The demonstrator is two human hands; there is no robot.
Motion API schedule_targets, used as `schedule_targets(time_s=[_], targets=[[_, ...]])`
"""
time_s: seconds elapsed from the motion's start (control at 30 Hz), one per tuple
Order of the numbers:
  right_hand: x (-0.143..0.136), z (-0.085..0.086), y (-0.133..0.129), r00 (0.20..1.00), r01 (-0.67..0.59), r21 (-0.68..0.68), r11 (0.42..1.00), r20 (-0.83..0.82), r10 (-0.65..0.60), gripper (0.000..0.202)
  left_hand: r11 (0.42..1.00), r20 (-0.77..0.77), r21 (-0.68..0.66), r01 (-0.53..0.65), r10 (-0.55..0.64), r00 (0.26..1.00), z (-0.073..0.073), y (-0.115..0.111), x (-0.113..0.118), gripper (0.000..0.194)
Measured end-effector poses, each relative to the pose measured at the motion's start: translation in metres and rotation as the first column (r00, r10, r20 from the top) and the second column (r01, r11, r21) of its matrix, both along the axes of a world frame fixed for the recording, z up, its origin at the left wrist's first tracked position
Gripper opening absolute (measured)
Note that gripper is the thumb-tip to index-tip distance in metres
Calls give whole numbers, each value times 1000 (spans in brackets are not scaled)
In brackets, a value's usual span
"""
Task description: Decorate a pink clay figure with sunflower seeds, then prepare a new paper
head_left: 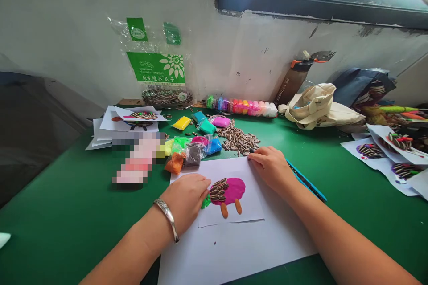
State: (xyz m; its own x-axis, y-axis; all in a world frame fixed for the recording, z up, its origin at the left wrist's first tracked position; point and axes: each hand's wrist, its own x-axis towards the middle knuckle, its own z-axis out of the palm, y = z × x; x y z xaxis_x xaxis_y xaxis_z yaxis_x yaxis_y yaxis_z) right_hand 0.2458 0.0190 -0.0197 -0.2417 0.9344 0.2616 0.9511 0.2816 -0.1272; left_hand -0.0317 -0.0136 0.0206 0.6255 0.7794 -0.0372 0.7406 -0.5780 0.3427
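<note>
A white sheet (254, 213) with a magenta clay shape (236, 190) lies on a larger white paper (214, 262). Striped sunflower seeds (219, 190) overlap on the shape's left part, with green clay (206, 202) at its left end and two orange clay pieces (224, 210) below. My left hand (187, 198), wearing a silver bangle, rests on the sheet beside the green clay, its fingers together. My right hand (269, 164) is at the sheet's upper right corner, near the seed pile (239, 139). Its thumb and fingertips are pinched at a small dark thing I cannot make out.
Clay packets (192, 156) lie behind the papers, with a seed bag (160, 69) against the wall. Clay tubs (244, 107), a bottle (294, 78) and a cloth bag (310, 107) stand behind. Decorated papers (137, 118) lie left; a blue pen-like object (307, 181) is right.
</note>
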Motion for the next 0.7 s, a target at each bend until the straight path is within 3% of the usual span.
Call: schedule_targets(time_s=[0.23,0.37,0.43,0.53,0.63,0.7], targets=[[-11,2,-3,976,3,48,999,216,-13,16,999,-53,-25,46,-47,997,-1,-3,2,26],[-13,2,-5,974,3,103,995,223,-26,15,998,-50,-50,35,-37,998,0,-4,3,24],[-16,5,-10,994,-1,123,992,113,-13,17,998,-36,-49,29,-31,999,2,-5,3,23],[-29,14,-24,971,-80,45,996,-221,88,18,999,-17,-32,33,-34,999,3,-6,5,22],[-46,24,-41,852,-212,-225,951,-520,67,17,999,-10,-12,44,-44,999,4,-8,8,21],[-56,27,-48,744,-331,-383,863,-668,-11,15,999,-2,16,51,-51,999,4,-9,9,20]])
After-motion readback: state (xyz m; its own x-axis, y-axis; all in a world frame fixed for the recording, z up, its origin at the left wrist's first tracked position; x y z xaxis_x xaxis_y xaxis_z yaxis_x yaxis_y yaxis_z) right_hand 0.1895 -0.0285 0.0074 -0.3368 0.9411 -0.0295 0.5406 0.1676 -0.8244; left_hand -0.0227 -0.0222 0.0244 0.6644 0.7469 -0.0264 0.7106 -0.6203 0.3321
